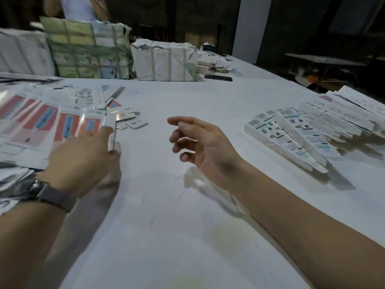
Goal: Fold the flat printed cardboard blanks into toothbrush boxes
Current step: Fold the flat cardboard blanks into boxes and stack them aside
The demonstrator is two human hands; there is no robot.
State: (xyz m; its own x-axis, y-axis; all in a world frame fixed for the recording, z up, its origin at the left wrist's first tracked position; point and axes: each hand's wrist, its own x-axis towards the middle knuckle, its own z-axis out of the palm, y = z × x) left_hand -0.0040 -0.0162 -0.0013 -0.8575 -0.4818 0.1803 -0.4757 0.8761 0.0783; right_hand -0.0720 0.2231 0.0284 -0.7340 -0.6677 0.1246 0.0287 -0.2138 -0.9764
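At the left of the frame the left hand (83,155), with a dark watch (44,191) on its wrist, reaches over the white table (166,205) to the fanned spread of flat printed blanks (41,119), and its fingertips pinch the near edge of one blank (98,122) at the right end of that spread; the edge shows as a thin pale strip between thumb and fingers, though motion blur hides exactly how the fingers lie. The blanks carry red and blue panels and overlap one another from the left edge of the frame towards the centre, with a few small loose flaps lying just beyond them. The right hand (200,142) hovers in the middle of the frame above bare tabletop, fingers loosely curled and spread, holding nothing and touching nothing. At the right of the frame lies a pile of folded toothbrush boxes (302,132), long and narrow, white with barcodes and teal print, fanned out side by side and partly stacked. In the upper left, at the far side of the table, stand paper-wrapped bundles (166,59) bound with pale straps, the largest one (87,51) greenish and torn at its top. Behind that bundle part of another person (77,7) in a light top shows at the top edge of the frame.
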